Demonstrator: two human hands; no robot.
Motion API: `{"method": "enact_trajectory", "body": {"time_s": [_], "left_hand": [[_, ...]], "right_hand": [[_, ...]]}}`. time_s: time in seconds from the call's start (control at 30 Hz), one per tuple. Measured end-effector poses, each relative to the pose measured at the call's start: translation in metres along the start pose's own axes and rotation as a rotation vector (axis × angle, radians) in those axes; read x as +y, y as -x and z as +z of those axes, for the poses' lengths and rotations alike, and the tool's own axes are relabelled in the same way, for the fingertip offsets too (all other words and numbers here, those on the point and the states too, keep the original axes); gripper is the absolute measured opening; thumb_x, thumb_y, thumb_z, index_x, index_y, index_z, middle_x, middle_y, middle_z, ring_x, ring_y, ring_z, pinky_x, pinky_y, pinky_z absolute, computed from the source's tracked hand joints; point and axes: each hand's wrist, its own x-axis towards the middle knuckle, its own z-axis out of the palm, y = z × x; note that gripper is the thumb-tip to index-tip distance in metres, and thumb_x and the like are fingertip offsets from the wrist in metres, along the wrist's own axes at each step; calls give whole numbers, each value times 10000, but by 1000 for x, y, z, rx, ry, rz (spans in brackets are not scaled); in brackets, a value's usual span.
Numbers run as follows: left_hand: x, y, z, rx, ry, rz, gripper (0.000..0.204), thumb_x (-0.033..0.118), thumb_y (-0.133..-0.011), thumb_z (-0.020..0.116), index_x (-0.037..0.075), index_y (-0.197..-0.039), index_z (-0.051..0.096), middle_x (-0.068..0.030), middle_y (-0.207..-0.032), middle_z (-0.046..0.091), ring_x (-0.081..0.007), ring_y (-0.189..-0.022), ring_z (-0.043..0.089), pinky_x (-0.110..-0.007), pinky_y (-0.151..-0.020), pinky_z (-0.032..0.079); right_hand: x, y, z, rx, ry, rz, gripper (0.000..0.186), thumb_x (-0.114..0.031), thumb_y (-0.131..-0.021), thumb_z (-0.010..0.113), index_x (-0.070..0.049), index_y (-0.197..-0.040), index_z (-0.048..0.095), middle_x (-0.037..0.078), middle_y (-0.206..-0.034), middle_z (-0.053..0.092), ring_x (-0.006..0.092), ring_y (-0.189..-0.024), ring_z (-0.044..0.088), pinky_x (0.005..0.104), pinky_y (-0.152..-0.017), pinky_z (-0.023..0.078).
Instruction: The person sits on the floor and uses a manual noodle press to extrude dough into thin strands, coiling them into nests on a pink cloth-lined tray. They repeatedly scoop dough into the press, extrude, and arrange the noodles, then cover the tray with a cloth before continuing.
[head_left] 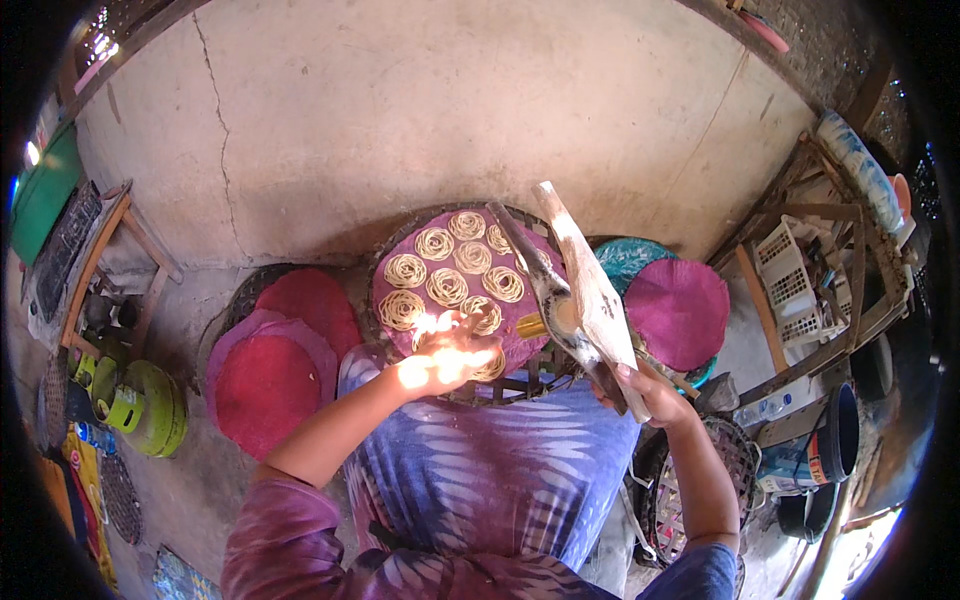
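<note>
Two long wooden handles of a hand press (592,300) are gripped at their near end in my right hand (650,393), fingers closed around them. A brass-coloured cylinder (532,326) sticks out leftward between the handles. Under it lies a round tray lined with purple-pink cloth (392,272), holding several coiled nests of pale strands (473,257). My left hand (450,352) is over the tray's near left part, beside the nearest nests (488,366). Strong sunlight washes out its fingers, so their pose and anything in them cannot be made out.
Red and pink round cloths (270,390) lie on the floor to the left, near a green gas cylinder (150,410). At right are another pink round cloth (678,312), a woven basket (715,470), a bucket (815,440) and a wooden rack (760,310). A cracked wall (450,110) stands behind the tray.
</note>
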Motion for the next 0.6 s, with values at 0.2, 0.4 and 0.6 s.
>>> {"method": "enact_trajectory", "body": {"time_s": [0.2,0.4,0.6], "left_hand": [[22,19,-24,323,-334,85,789,559,-835,580,80,-1430,380,-116,-1483,356,-350,-1341,324,-490,-1075,305],[30,-48,-134,582,1598,327,874,697,-931,125,25,-1476,248,-254,-1489,311,-385,-1349,368,-481,-1137,266],[28,-120,-153,189,2218,777,790,681,-914,307,-24,-1205,511,-204,-1100,585,-356,-1141,520,-487,-1062,361]], "right_hand": [[-9,14,5,-5,57,-70,607,-528,-881,577,1,-1169,501,53,-860,534,132,-736,492,266,-654,410],[-35,24,11,-137,4,-156,687,-577,-844,587,16,-1181,498,76,-867,534,144,-743,489,278,-660,409],[-56,-5,-13,-288,-205,61,787,-688,-888,414,5,-1258,448,175,-923,608,228,-765,602,305,-667,477]]}}
